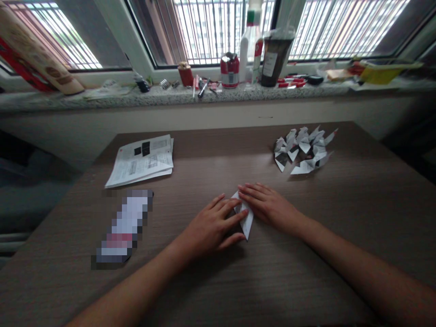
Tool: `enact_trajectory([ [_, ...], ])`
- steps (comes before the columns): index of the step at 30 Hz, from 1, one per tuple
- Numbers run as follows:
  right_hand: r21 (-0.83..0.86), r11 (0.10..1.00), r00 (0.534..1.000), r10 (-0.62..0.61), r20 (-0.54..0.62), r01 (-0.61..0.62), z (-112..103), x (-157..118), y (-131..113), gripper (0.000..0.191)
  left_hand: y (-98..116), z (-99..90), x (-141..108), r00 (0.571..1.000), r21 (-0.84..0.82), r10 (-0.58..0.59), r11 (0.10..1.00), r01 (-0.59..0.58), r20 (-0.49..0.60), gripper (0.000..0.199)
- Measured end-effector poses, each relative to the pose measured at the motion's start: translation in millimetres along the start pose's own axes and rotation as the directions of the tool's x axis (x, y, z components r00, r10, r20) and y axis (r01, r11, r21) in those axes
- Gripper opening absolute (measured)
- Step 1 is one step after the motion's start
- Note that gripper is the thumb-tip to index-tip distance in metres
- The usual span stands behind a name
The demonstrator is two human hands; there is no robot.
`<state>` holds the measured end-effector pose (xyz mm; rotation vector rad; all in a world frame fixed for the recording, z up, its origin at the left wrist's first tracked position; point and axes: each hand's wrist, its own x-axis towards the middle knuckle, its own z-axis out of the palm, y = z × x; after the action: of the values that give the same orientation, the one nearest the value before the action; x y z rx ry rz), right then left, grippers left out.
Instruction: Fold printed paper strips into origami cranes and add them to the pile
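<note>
A small folded piece of white paper (247, 223) lies on the table in front of me, narrowing to a point at its near end. My left hand (213, 225) rests on it from the left, fingers spread, with some fingertips pressing on the paper. From the right, my right hand (269, 202) lies flat with its fingertips on the far end of the paper. Neither hand is wrapped around it. Part of the paper is hidden under the fingers.
A stack of printed sheets (143, 161) lies at the table's back left, nearer me a blurred-out phone-like object (126, 227). A ring of folded paper pieces (301, 152) sits back right. On the windowsill (136, 99) stand a red can (230, 71), a dark-filled cup (272, 61) and bottles.
</note>
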<state>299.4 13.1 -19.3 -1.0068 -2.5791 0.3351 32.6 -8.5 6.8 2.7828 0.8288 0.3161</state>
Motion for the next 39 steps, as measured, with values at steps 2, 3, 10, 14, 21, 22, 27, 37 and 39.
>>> enact_trajectory([
  [2,-0.007,1.000,0.999,-0.009,0.050,0.009,0,1,2,0.056,1,-1.5,0,1.000,0.005,-0.017,1.000,0.017,0.009,0.054],
  [3,-0.009,1.000,0.998,-0.001,0.062,0.002,-1,1,3,0.056,1,-2.3,1,1.000,0.008,-0.024,1.000,0.024,0.012,0.054],
  [10,-0.048,0.998,0.997,0.050,0.067,-0.047,0,-2,3,0.060,2,-5.4,0,0.999,-0.016,-0.035,0.999,0.035,0.037,0.056],
  [14,-0.092,0.994,0.995,0.068,0.077,-0.061,1,-3,3,0.059,0,-5.2,0,0.999,-0.042,-0.038,0.998,0.039,0.037,0.056],
  [21,-0.082,0.994,0.997,0.068,0.034,-0.065,5,-3,4,0.059,-4,-6.1,5,0.992,-0.252,-0.125,0.961,0.113,-0.034,0.037],
  [22,-0.079,0.995,0.997,0.065,0.034,-0.063,4,-3,4,0.059,-5,-6.2,7,0.988,-0.295,-0.144,0.948,0.123,-0.050,0.033],
  [27,-0.060,0.997,0.997,0.053,0.060,-0.050,0,-2,4,0.058,-11,-4.3,20,0.960,-0.431,-0.226,0.892,0.136,-0.167,0.020],
  [37,0.038,0.995,0.996,0.092,-0.020,-0.091,0,-2,5,0.064,-22,15.1,36,0.886,-0.326,-0.367,0.906,0.271,-0.284,0.020],
  [39,0.075,0.988,0.989,0.136,-0.060,-0.132,1,-3,5,0.064,-21,16.6,36,0.883,-0.322,-0.369,0.907,0.273,-0.290,0.021],
])
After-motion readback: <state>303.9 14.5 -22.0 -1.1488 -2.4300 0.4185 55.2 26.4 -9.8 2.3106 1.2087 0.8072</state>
